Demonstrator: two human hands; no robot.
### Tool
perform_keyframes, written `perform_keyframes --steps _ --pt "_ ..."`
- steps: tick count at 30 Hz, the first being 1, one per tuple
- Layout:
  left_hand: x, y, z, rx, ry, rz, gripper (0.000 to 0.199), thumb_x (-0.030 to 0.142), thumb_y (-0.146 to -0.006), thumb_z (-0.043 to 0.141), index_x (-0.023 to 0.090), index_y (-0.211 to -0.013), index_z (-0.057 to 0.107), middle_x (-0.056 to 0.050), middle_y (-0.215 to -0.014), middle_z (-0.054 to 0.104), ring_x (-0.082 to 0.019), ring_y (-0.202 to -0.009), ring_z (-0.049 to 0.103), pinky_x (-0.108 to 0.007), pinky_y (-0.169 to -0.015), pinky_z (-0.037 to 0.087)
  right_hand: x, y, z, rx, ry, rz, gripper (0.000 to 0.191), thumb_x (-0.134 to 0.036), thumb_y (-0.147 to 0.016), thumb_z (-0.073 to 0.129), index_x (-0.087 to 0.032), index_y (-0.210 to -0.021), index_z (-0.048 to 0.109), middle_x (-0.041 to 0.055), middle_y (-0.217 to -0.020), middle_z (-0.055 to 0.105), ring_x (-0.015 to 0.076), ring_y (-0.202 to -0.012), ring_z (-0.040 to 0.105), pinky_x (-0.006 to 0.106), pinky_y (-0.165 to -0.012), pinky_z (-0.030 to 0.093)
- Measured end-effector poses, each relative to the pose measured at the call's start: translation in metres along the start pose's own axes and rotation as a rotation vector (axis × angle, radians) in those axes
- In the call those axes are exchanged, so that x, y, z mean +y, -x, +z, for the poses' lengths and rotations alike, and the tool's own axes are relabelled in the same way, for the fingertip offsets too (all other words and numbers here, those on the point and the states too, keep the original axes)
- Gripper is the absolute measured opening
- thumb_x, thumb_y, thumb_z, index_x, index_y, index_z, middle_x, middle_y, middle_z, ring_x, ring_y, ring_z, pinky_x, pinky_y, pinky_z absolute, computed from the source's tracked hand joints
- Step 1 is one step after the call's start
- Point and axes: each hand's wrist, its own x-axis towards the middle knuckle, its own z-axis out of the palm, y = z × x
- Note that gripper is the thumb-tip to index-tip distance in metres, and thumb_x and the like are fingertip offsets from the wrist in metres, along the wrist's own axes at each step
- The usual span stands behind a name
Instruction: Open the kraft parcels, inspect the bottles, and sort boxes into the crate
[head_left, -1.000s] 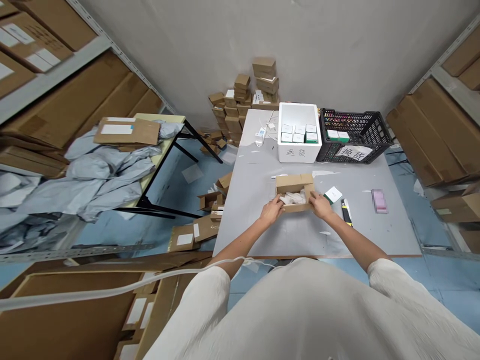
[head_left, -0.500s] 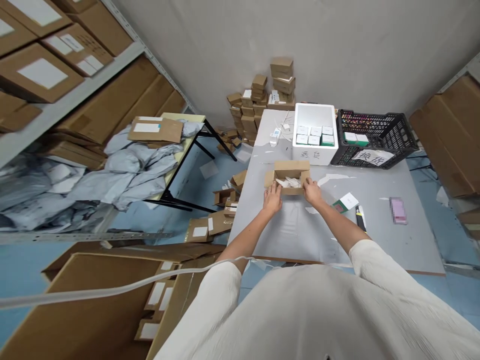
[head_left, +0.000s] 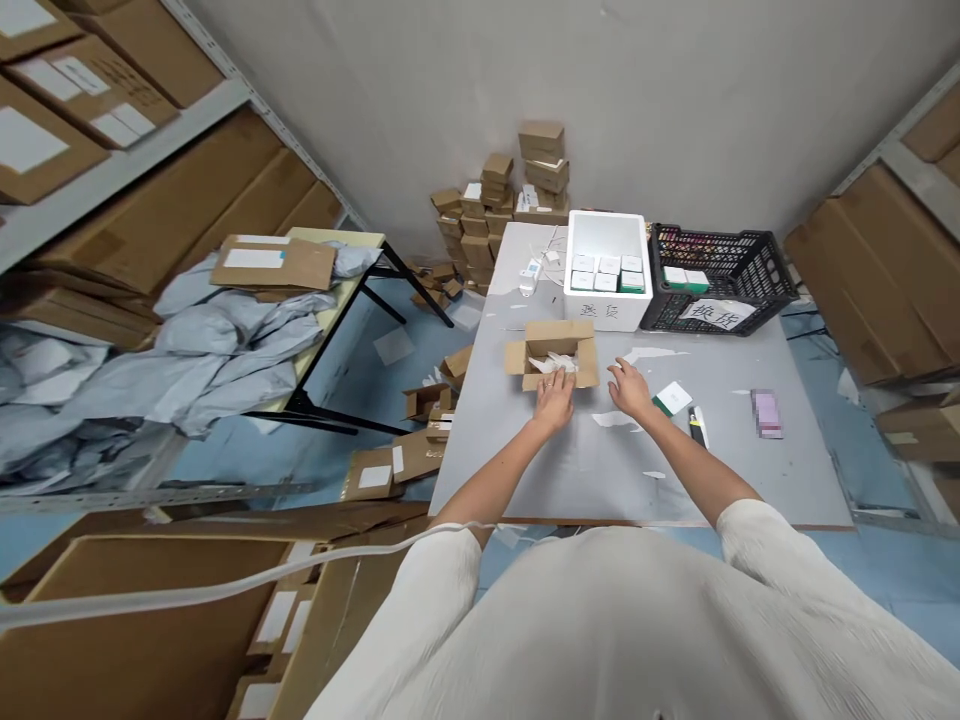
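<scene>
An open cardboard box point(head_left: 534, 382) with its flaps spread stands on the grey table point(head_left: 480, 440). White crumpled paper point(head_left: 553, 362) lies inside it. My left hand point(head_left: 553, 402) is at the near side of the box, fingers spread and reaching over its near edge. To the right of the box, my right hand point(head_left: 628, 387) hovers apart from it, fingers parted and holding nothing. A white and green small box point(head_left: 675, 397) lies just right of that hand, with a yellow and black cutter point(head_left: 697, 428) beyond it.
Behind are a white foam bin point(head_left: 604, 311) and a black crate point(head_left: 720, 316), both holding small white-green boxes. A blurred pink item point(head_left: 766, 413) lies at the right. Grey parcels point(head_left: 255, 350) cover a side table; a white cable point(head_left: 225, 592) crosses the lower left.
My right hand has let go of the box's right side and moved away from it. My left hand has shifted right along the near edge. The whole view has turned slightly.
</scene>
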Motion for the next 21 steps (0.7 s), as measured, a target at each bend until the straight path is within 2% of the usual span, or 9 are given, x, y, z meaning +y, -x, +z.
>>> perform_keyframes --steps 4,8,11,14,16,18,21 --pt "0.035 -0.014 0.007 0.016 0.099 0.135 0.075 0.017 -0.094 0.060 0.024 -0.167 0.042 -0.017 -0.180 0.031 -0.039 -0.166 0.027 -0.061 -0.134 0.021 0.031 0.035 -0.013 0.087 -0.015 0.008 0.050 -0.023 -0.102 0.050 -0.018 -0.150 0.061 0.0198 -0.163 0.052 0.0379 -0.140 0.052 0.054 -0.113 0.046" --pt "0.071 -0.025 0.022 -0.009 0.227 0.252 0.079 0.020 -0.093 0.063 0.028 -0.168 0.041 -0.016 -0.177 0.036 -0.041 -0.164 0.032 -0.063 -0.132 0.025 0.064 0.064 -0.019 0.148 -0.004 0.090 0.052 -0.028 -0.100 0.056 -0.019 -0.152 0.059 0.0206 -0.163 0.051 0.0405 -0.146 0.046 0.058 -0.118 0.040" --pt "0.095 -0.032 0.034 -0.039 0.314 0.286 0.077 0.023 -0.094 0.065 0.024 -0.167 0.042 -0.018 -0.175 0.038 -0.041 -0.160 0.039 -0.060 -0.129 0.033 0.088 0.075 -0.015 0.158 -0.002 0.186 0.064 -0.037 -0.098 0.063 -0.019 -0.158 0.051 0.0221 -0.166 0.047 0.0417 -0.148 0.044 0.058 -0.119 0.040" --pt "0.114 -0.040 0.048 -0.065 0.424 0.301 0.077 0.024 -0.094 0.066 0.020 -0.167 0.041 -0.020 -0.172 0.040 -0.040 -0.155 0.047 -0.055 -0.127 0.040 0.107 0.080 -0.002 0.128 -0.070 0.280 0.078 -0.044 -0.094 0.070 -0.017 -0.162 0.045 0.0230 -0.163 0.051 0.0396 -0.145 0.050 0.053 -0.115 0.044" --pt "0.122 -0.045 0.058 -0.073 0.512 0.315 0.080 0.024 -0.093 0.067 0.019 -0.167 0.039 -0.021 -0.169 0.043 -0.038 -0.153 0.049 -0.054 -0.126 0.042 0.115 0.081 0.008 0.102 -0.157 0.291 0.078 -0.044 -0.091 0.073 -0.018 -0.160 0.047 0.0207 -0.153 0.059 0.0359 -0.137 0.058 0.046 -0.108 0.050" --pt "0.128 -0.048 0.067 -0.078 0.586 0.315 0.082 0.022 -0.091 0.067 0.018 -0.168 0.037 -0.022 -0.166 0.046 -0.036 -0.149 0.053 -0.054 -0.124 0.045 0.118 0.081 0.017 0.101 -0.238 0.276 0.071 -0.041 -0.088 0.075 -0.020 -0.153 0.053 0.0160 -0.141 0.067 0.0315 -0.124 0.066 0.040 -0.100 0.053" --pt "0.129 -0.047 0.076 -0.035 0.633 0.288 0.085 0.022 -0.090 0.069 0.018 -0.168 0.036 -0.021 -0.160 0.051 -0.034 -0.137 0.061 -0.052 -0.119 0.050 0.109 0.082 0.025 0.145 -0.292 0.259 0.060 -0.039 -0.085 0.076 -0.022 -0.141 0.061 0.0112 -0.128 0.072 0.0280 -0.112 0.069 0.037 -0.094 0.055"
